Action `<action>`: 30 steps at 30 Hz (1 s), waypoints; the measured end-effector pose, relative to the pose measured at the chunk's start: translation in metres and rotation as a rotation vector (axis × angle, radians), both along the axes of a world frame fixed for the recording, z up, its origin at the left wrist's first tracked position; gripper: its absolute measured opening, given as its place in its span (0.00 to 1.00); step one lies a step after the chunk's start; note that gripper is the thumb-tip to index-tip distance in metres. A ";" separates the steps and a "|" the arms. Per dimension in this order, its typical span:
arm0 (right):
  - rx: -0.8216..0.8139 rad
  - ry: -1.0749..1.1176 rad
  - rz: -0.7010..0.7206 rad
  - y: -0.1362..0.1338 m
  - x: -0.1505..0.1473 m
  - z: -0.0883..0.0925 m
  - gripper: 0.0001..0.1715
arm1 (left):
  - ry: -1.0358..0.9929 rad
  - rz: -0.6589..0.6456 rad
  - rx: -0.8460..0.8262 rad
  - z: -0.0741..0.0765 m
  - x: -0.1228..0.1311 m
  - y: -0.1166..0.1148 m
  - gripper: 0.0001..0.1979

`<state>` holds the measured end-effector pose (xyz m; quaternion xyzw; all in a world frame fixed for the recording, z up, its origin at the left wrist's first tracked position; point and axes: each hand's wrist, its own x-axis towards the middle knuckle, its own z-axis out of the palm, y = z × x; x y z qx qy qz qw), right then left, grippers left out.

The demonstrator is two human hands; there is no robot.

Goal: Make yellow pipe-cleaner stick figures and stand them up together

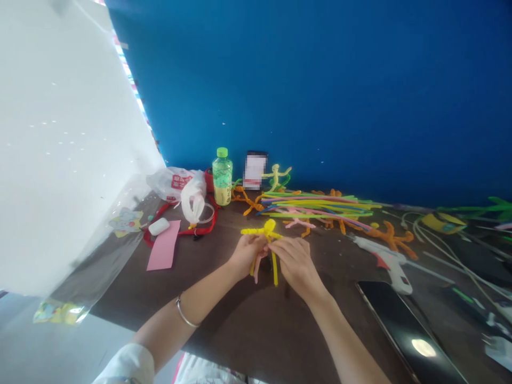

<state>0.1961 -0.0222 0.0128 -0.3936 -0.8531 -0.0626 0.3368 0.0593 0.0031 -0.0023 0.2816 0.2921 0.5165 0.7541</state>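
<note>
A yellow pipe-cleaner figure (pixel 270 226) with a round head and outstretched arms is between my two hands, above the middle of the table. My left hand (pixel 250 253) closes on it from the left. From the right, the bent fingers of my right hand (pixel 294 261) pinch it at the body. Two yellow legs hang below, and a pink pipe cleaner (pixel 257 270) dangles beside the left one. My fingers hide the figure's middle. Just beyond lies a pile of straight coloured pipe cleaners (pixel 316 204), with a pink figure (pixel 296 217) at its near side.
A green-capped bottle (pixel 222 178), a propped phone (pixel 255 169) and a plastic bag (pixel 176 184) stand along the back. Pink paper (pixel 164 253) with a white case (pixel 159 226) lies left. On the right are orange figures (pixel 394 240), a glue gun (pixel 386 258) and a large phone (pixel 404 325).
</note>
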 end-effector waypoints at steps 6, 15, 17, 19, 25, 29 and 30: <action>0.044 0.120 -0.047 0.000 -0.005 -0.008 0.08 | 0.072 0.023 0.093 -0.005 0.002 -0.001 0.16; 0.036 0.301 -0.296 0.001 -0.014 -0.017 0.04 | 0.135 0.078 0.150 -0.004 0.014 -0.014 0.18; 0.030 0.298 -0.306 0.000 -0.016 -0.017 0.05 | 0.143 0.095 0.153 -0.005 0.015 -0.014 0.18; 0.013 0.321 -0.309 0.000 -0.017 -0.016 0.06 | 0.143 0.107 0.158 -0.007 0.015 -0.014 0.18; -0.294 0.647 -0.275 -0.001 -0.022 -0.013 0.08 | 0.178 0.102 0.195 -0.012 0.014 -0.009 0.17; -0.601 0.961 -0.204 0.001 -0.021 -0.016 0.11 | 0.134 0.054 0.176 -0.009 0.012 -0.008 0.17; -0.639 1.008 -0.188 0.002 -0.021 -0.018 0.11 | 0.114 0.045 0.166 -0.008 0.012 -0.008 0.17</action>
